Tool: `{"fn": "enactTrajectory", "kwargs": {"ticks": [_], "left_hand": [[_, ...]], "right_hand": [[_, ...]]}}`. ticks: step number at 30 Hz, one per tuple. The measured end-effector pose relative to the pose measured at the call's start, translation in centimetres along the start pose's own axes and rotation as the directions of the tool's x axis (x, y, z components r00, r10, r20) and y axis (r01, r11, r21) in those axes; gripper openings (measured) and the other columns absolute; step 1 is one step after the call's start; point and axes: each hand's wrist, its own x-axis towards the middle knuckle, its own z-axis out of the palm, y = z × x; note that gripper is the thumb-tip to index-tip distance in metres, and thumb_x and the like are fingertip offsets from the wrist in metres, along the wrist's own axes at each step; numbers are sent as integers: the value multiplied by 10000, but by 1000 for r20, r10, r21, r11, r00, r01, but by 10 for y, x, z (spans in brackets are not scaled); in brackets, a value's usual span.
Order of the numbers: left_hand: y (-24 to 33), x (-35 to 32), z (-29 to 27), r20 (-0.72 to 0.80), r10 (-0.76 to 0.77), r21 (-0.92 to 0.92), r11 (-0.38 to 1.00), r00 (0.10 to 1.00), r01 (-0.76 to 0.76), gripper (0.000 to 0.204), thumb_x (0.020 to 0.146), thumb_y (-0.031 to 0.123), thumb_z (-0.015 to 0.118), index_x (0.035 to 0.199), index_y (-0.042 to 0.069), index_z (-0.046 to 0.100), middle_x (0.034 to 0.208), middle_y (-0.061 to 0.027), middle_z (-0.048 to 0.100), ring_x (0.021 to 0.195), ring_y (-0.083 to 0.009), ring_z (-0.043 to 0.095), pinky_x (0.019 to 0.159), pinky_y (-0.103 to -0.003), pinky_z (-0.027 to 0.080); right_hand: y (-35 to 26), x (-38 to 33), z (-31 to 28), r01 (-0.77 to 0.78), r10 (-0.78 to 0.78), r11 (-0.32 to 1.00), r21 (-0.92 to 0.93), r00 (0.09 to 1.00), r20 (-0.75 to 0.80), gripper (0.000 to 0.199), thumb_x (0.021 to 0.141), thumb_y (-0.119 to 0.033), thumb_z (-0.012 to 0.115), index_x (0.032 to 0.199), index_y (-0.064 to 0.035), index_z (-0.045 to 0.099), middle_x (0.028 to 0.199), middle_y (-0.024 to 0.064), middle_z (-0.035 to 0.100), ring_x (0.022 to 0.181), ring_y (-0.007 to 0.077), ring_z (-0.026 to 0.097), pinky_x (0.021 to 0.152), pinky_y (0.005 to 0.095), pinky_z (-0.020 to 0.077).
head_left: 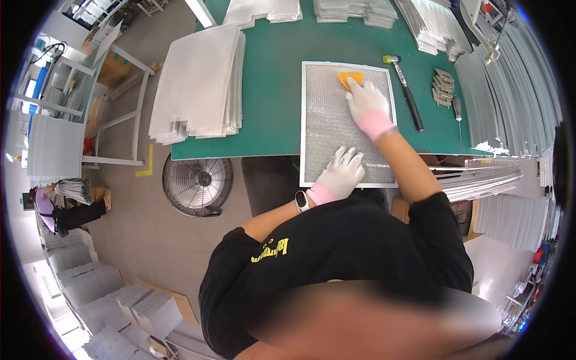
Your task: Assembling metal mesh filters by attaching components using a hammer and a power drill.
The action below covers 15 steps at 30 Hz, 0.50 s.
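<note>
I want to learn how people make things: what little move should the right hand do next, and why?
Perhaps slide the orange tool gently along the mesh panel: the right hand has it near the panel's far edge, and the left hand lies on the near end, which sticks out past the green table, so it could steady things.

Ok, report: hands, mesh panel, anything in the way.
Right hand gripping orange scraper, left hand resting on framed mesh panel. Panel overhanging near edge of green table. Mallet beside panel, not in the way.
</note>
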Motion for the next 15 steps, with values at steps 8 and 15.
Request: {"fn": "enactTrajectory", "kwargs": {"ticks": [8,15], "left_hand": [[-1,2,-6,36,-27,-51,998,999,29,171,855,96,577,991,8,632,1261,-178,615,1254,-353,552,1114,-526,403],[-5,3,3,-12,0,-38,999,1000,0,180,851,117,583,989,16,641,1256,-173,618,1247,-344,560,1109,-541,397]], "right_hand": [[-12,40,18,91,-89,996,23,995,-53,291,1003,-364,520,1126,-116,611,989,181,635,869,364,677,758,497,552],[-24,52,14,38,-36,998,40,998,-45,273,1001,-340,515,1120,-119,623,955,176,640,850,369,675,759,501,548]]}}
